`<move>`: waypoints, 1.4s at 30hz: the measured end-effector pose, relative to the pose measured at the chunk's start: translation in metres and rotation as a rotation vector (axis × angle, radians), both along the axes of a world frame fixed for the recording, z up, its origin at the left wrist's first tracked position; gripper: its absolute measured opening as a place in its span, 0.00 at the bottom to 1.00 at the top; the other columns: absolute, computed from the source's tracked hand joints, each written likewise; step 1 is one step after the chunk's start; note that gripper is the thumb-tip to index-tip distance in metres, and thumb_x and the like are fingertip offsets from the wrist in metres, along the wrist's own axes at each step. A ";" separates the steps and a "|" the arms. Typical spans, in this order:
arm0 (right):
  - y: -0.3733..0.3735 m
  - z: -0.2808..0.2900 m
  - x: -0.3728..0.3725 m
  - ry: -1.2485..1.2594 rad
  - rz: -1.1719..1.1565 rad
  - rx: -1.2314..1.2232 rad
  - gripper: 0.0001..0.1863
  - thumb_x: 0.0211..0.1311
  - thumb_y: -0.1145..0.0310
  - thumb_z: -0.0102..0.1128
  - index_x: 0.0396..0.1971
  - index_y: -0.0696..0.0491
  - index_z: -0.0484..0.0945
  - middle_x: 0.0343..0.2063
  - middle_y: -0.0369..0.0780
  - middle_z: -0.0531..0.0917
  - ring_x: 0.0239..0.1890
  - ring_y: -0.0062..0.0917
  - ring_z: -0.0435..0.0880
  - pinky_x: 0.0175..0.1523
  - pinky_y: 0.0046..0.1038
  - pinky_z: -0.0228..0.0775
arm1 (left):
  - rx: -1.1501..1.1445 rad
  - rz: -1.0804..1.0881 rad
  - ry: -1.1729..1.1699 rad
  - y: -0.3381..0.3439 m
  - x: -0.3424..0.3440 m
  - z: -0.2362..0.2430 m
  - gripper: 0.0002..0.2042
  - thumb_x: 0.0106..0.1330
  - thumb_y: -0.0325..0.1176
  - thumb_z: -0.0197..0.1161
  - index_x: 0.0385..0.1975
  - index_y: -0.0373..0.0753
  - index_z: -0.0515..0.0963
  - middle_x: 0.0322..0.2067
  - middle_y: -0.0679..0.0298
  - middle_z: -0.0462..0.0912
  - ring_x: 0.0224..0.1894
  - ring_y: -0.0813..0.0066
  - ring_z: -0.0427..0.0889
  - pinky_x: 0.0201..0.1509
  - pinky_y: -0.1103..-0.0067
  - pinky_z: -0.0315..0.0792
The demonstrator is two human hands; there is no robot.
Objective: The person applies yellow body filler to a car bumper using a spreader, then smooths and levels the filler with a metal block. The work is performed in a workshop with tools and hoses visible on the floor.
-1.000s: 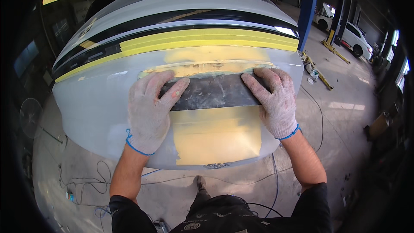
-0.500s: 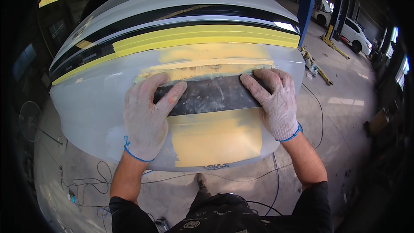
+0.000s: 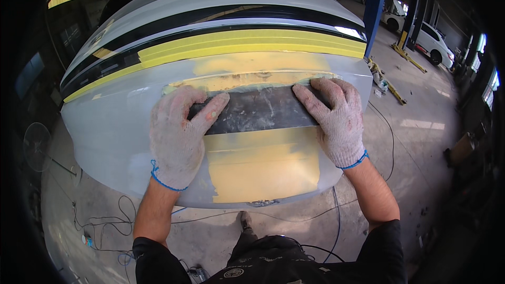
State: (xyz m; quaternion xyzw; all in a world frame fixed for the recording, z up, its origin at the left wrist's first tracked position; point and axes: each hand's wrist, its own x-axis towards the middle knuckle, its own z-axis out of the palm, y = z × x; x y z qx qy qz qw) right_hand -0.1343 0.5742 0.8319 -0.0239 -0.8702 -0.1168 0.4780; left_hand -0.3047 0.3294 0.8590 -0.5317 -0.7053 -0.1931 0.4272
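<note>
A wide, dark, flexible filler spreader (image 3: 258, 109) with whitish smears lies across the light grey car bumper (image 3: 113, 126). My left hand (image 3: 178, 139), in a stained knit glove with a blue cuff edge, grips its left end, thumb on top. The right end is held the same way by my gloved right hand (image 3: 341, 121). Along the spreader's far edge runs a ragged line of greenish filler (image 3: 247, 94). Beyond it is a ridge of tan filler (image 3: 236, 80), and a broad tan patch (image 3: 265, 171) shows on the near side. The fingers under the sheet are hidden.
Yellow masking tape (image 3: 252, 42) covers the bumper's upper edge. Cables (image 3: 113, 223) lie on the concrete floor around my feet. A round fan (image 3: 38, 147) stands at the left. A blue lift post (image 3: 374, 13) and a white car (image 3: 432, 42) are at the far right.
Both hands have pushed the spreader slightly away from me, toward the tan ridge. A little more of the tan patch shows below its near edge.
</note>
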 end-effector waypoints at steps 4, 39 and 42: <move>0.001 0.000 -0.001 -0.010 -0.010 -0.004 0.32 0.49 0.73 0.64 0.60 0.39 0.80 0.51 0.40 0.78 0.55 0.38 0.75 0.63 0.45 0.66 | 0.025 -0.015 0.038 0.002 0.001 0.001 0.26 0.53 0.16 0.68 0.51 0.51 0.87 0.43 0.64 0.78 0.46 0.62 0.78 0.51 0.71 0.71; -0.016 -0.047 0.025 -0.058 0.013 -0.055 0.31 0.45 0.69 0.65 0.54 0.33 0.85 0.49 0.35 0.78 0.51 0.34 0.75 0.58 0.41 0.68 | 0.108 0.049 -0.081 -0.015 0.024 -0.062 0.15 0.56 0.31 0.79 0.43 0.55 0.87 0.40 0.67 0.79 0.44 0.59 0.78 0.45 0.69 0.74; -0.019 -0.063 0.027 -0.063 0.019 -0.037 0.29 0.46 0.68 0.67 0.53 0.33 0.85 0.49 0.34 0.77 0.50 0.33 0.75 0.57 0.41 0.68 | 0.073 0.039 -0.064 -0.020 0.026 -0.077 0.17 0.54 0.31 0.80 0.44 0.54 0.87 0.40 0.67 0.78 0.45 0.58 0.78 0.45 0.67 0.74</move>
